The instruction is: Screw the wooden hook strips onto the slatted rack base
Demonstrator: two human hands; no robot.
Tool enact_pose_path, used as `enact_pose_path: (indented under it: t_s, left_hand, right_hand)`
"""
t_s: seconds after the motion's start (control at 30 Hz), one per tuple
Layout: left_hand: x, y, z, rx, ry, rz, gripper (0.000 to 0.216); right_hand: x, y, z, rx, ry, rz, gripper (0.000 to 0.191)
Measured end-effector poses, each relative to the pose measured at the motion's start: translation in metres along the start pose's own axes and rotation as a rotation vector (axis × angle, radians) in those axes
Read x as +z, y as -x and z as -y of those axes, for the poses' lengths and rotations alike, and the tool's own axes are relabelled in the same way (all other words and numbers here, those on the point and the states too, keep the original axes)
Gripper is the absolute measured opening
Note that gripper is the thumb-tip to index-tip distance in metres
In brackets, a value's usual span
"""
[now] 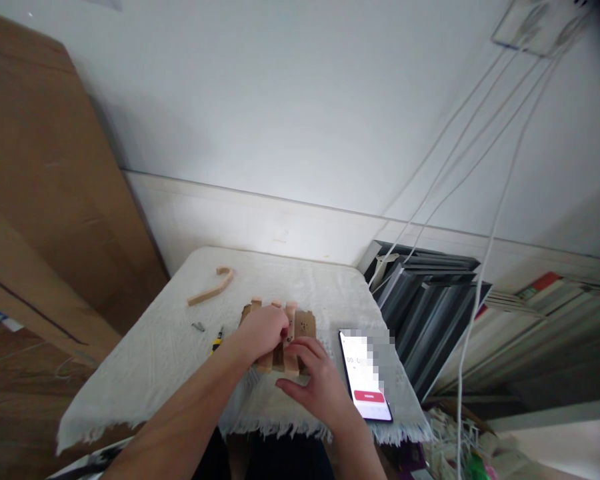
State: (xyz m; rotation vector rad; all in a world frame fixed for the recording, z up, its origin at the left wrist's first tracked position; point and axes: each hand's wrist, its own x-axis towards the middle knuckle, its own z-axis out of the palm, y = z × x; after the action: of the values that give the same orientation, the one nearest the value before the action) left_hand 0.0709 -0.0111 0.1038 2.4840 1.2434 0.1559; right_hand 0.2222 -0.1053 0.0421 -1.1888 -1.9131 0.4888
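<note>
The fringed near edge of the white cloth (275, 427) lies just before the person's lap. One phone (363, 380) sits near the right edge. The right hand (317, 377) is loosely open, thumb apart, fingertips at the wooden strips (291, 312); the left hand (265, 329) curls its fingers over them, its grip hidden. Three strip ends show past the far edge of one piece of cardboard (306, 325), which lies mid-cloth beneath the hands. To its left, well inside the cloth's edge, are one yellow-and-black tool (217, 341) and small grey bits (198, 327), too small to count. Farther off lies one wooden hook (213, 291), with cloth stretching around it towards the wall (280, 227).
</note>
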Motion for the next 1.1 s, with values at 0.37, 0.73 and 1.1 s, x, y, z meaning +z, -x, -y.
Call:
enact_pose_path:
  t_s: [0.37, 0.73, 1.1]
  left_hand:
    - [0.005, 0.001, 0.004, 0.009, 0.004, 0.020, 0.021]
    - [-0.032, 0.049, 0.037, -0.061, 0.294, -0.294, 0.024]
    - [-0.020, 0.113, 0.089, -0.459, 0.273, -0.498, 0.027]
  right_hand:
    - [0.002, 0.000, -0.010, 0.015, -0.046, -0.006, 0.042]
    - [-0.021, 0.017, 0.026, -0.135, -0.063, -0.280, 0.031]
    - [0.089, -0.010, 0.105, -0.209, -0.003, 0.259, 0.046]
